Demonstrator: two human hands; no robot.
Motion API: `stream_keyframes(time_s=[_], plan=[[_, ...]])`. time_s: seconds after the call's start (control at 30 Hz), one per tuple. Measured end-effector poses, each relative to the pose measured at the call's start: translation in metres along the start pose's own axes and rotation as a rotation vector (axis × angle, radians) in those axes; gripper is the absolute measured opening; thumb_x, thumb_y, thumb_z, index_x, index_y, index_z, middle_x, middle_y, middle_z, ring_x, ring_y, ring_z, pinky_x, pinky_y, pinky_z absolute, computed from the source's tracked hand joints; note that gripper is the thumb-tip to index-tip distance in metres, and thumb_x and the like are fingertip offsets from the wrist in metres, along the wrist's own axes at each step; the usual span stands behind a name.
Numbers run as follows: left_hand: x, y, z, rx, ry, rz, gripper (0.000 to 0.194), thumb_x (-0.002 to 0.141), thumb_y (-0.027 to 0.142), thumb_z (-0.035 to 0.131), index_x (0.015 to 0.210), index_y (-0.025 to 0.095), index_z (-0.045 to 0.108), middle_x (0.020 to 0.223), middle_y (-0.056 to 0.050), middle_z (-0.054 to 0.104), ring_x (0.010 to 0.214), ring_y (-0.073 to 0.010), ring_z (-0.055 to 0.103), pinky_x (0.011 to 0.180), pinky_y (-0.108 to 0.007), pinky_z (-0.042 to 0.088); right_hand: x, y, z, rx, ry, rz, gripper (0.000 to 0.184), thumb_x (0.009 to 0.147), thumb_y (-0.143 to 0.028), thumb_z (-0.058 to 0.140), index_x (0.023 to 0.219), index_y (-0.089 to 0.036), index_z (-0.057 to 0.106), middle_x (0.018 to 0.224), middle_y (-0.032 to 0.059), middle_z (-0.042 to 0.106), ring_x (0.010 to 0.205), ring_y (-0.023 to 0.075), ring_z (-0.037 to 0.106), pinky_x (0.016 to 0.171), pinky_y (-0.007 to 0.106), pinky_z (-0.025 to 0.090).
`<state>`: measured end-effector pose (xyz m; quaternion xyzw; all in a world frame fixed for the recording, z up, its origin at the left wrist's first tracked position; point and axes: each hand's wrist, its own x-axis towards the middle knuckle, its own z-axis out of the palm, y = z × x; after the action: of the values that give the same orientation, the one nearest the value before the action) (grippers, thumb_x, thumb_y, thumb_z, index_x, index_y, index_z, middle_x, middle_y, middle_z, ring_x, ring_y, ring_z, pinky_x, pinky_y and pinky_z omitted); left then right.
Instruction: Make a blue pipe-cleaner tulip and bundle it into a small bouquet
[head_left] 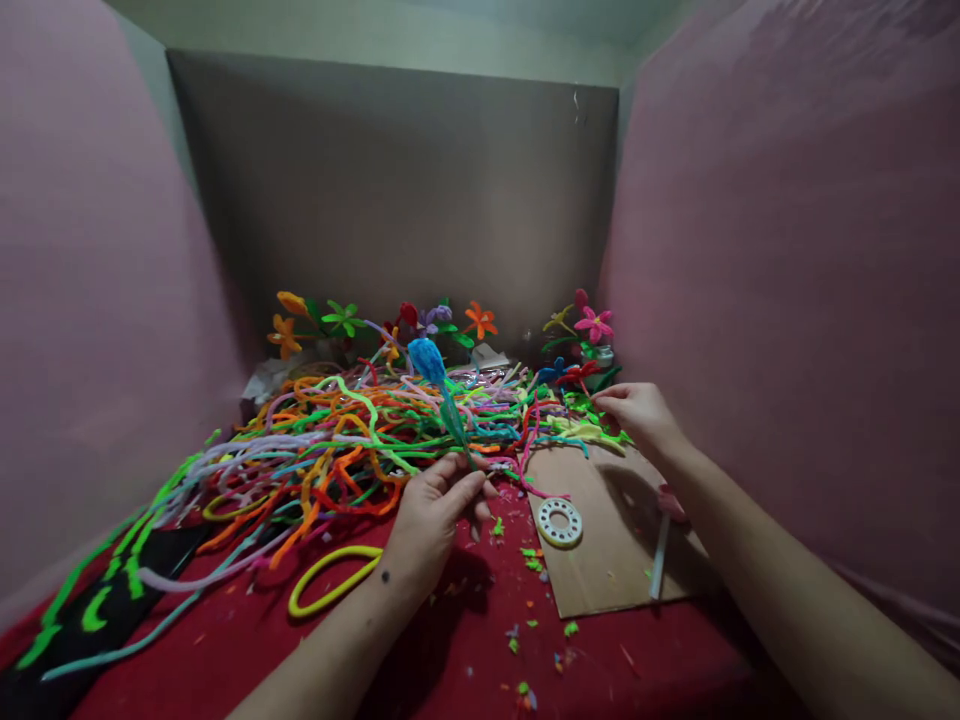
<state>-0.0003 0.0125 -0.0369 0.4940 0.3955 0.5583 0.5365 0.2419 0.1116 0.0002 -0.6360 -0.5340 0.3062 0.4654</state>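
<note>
My left hand [439, 510] is closed around the green stem of a blue fuzzy tulip [426, 362], which tilts up and left over the pile of coloured pipe cleaners [330, 430]. My right hand [637, 412] reaches to the far right, thumb and fingertips pinched together beside small green pieces [581, 405] and a red pipe-cleaner flower [581, 372]. Whatever those fingertips hold is too small to make out. A blue flower [551, 371] lies just left of the red one.
A cardboard sheet [600, 580] carries a white ring-shaped spool [559, 522] and a glue stick [660, 556]. Finished flowers, such as a pink one [595, 325], stand along the back panel [397, 200]. A yellow loop [334, 580] and coloured scraps lie on the red cloth [420, 670].
</note>
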Motion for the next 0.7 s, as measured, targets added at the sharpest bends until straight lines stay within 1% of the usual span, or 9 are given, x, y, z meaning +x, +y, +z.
stream_keyframes(time_s=[0.07,0.1,0.13,0.2,0.33,0.47,0.6,0.63,0.7], plan=[[-0.001,-0.002,0.002,-0.011,-0.003,-0.003,0.021,0.071,0.028,0.064,0.083,0.012,0.059,0.064,0.000,0.062,0.044,-0.0074,0.053,0.037,-0.017,0.044,0.020,0.008,0.000,-0.175,0.040,0.081,0.017,0.079,-0.023,0.062,0.090,-0.010,0.063,0.091,0.0101,0.063,0.085,0.0212,0.061,0.068,0.029,0.049],[-0.001,-0.002,0.003,-0.013,0.004,-0.004,0.022,0.070,0.029,0.065,0.082,0.012,0.058,0.063,-0.001,0.062,0.045,-0.0081,0.054,0.037,-0.018,0.044,0.028,0.013,0.002,-0.246,0.057,0.110,0.023,0.083,-0.027,0.058,0.102,-0.014,0.059,0.103,0.0066,0.060,0.091,0.0193,0.060,0.074,0.033,0.050],[-0.002,-0.002,0.003,-0.011,0.011,-0.008,0.023,0.069,0.030,0.066,0.080,0.012,0.058,0.062,-0.001,0.062,0.045,-0.0087,0.054,0.037,-0.018,0.044,0.035,0.017,0.004,-0.309,0.073,0.137,0.028,0.085,-0.028,0.056,0.109,-0.015,0.055,0.109,0.0079,0.057,0.095,0.0200,0.058,0.077,0.036,0.050],[-0.003,-0.001,0.004,-0.003,0.020,-0.021,0.023,0.067,0.031,0.067,0.076,0.012,0.057,0.061,0.000,0.061,0.045,-0.0096,0.055,0.036,-0.019,0.044,0.045,0.025,0.010,-0.409,0.102,0.176,0.031,0.086,-0.029,0.055,0.113,-0.014,0.053,0.114,0.0103,0.055,0.099,0.0211,0.057,0.081,0.038,0.048],[-0.002,0.002,0.003,0.014,0.043,-0.027,0.023,0.066,0.032,0.067,0.073,0.012,0.058,0.059,0.000,0.060,0.043,-0.0089,0.053,0.035,-0.019,0.043,0.055,0.035,0.018,-0.489,0.111,0.194,0.031,0.086,-0.029,0.054,0.113,-0.015,0.053,0.114,0.0092,0.055,0.099,0.0208,0.057,0.081,0.039,0.049],[-0.002,0.003,0.002,-0.012,0.039,-0.031,0.024,0.064,0.028,0.066,0.078,0.009,0.064,0.059,0.000,0.061,0.044,-0.0090,0.054,0.038,-0.020,0.045,0.057,0.033,0.014,-0.432,0.139,0.139,0.030,0.085,-0.028,0.056,0.113,-0.016,0.053,0.114,0.0086,0.055,0.100,0.0212,0.057,0.080,0.037,0.049],[-0.004,0.002,0.005,-0.028,0.034,-0.062,0.026,0.062,0.028,0.066,0.079,0.008,0.065,0.057,-0.001,0.061,0.041,-0.0091,0.053,0.037,-0.020,0.044,0.044,0.021,0.006,-0.236,0.186,-0.012,0.027,0.086,-0.030,0.055,0.107,-0.013,0.056,0.109,0.0086,0.057,0.093,0.0198,0.058,0.077,0.035,0.049],[-0.004,0.002,0.006,-0.030,0.057,-0.066,0.026,0.061,0.029,0.067,0.077,0.008,0.065,0.056,-0.001,0.061,0.040,-0.0092,0.053,0.036,-0.019,0.043,0.038,0.017,0.007,-0.166,0.186,-0.061,0.024,0.087,-0.030,0.052,0.102,-0.013,0.058,0.103,0.0064,0.059,0.086,0.0173,0.059,0.072,0.033,0.050],[-0.003,0.005,0.008,-0.018,0.091,-0.063,0.026,0.060,0.032,0.068,0.071,0.009,0.064,0.054,-0.001,0.061,0.039,-0.0091,0.051,0.032,-0.019,0.040,0.022,0.009,0.014,-0.002,0.160,-0.153,0.024,0.085,-0.033,0.052,0.084,-0.009,0.059,0.076,0.0032,0.061,0.064,0.0139,0.057,0.057,0.026,0.046]])
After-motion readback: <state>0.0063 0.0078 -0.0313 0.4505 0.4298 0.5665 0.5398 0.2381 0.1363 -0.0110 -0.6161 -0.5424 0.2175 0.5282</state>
